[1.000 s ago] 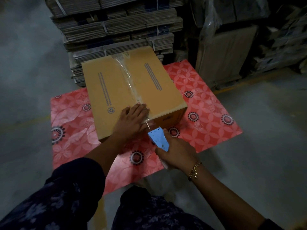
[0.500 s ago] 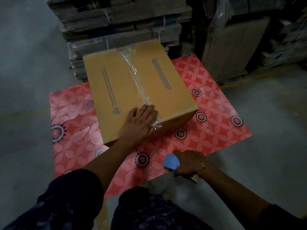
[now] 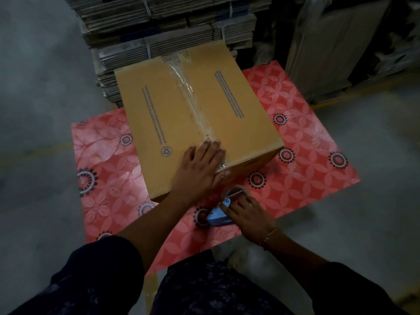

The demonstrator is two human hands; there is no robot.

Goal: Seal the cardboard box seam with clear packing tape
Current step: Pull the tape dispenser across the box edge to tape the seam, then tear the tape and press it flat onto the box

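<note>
Left hand [image 3: 200, 169] lies flat, palm down, fingers [image 3: 212, 145] stretched forward and held close together, thumb spread out to the left; its forearm runs bare from a dark sleeve [image 3: 102, 267] at lower left, reaching up and to the right; right hand [image 3: 246, 215] sits lower and nearer the body, knuckles up, fingers curled downward with the index pointing left; a thin gold bracelet [image 3: 269, 235] circles its wrist; the right forearm comes in from lower right, angled up and left; the two hands are near each other, not touching.
</note>
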